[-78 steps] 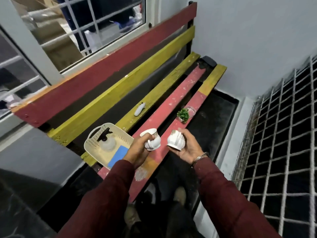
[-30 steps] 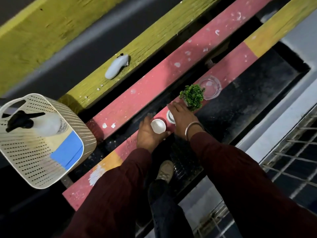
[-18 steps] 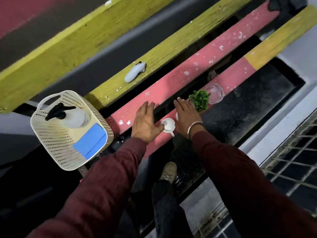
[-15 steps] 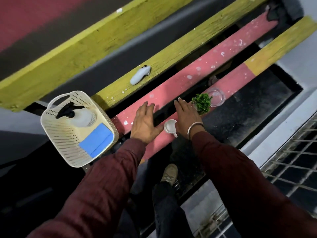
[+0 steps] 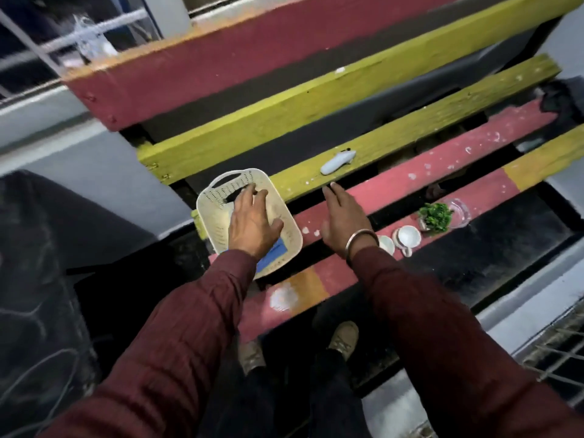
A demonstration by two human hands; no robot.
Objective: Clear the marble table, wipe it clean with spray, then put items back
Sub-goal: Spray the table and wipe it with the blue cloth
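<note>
A cream perforated basket (image 5: 218, 197) stands on the left end of the painted bench. It holds a spray bottle with a black trigger (image 5: 232, 196) and a blue cloth (image 5: 274, 255). My left hand (image 5: 251, 224) hovers over the basket, fingers spread, covering most of the bottle. My right hand (image 5: 343, 221) is open above the red slat, empty. Two small white cups (image 5: 408, 237) stand on the front slat just right of my right wrist. Beside them are a small green plant (image 5: 435, 216) and a clear glass dish (image 5: 459, 211).
The bench has red and yellow slats (image 5: 442, 159) with gaps between them. A small pale blue-white object (image 5: 336, 161) lies on the yellow slat. A dark marble surface (image 5: 38, 279) is at the left. A metal grille (image 5: 556, 352) is at the lower right. My shoes (image 5: 343, 338) show under the bench.
Both hands have left the two white cups on the front slat. My left hand moved left over the basket; my right hand lifted and shifted left. The camera pulled back.
</note>
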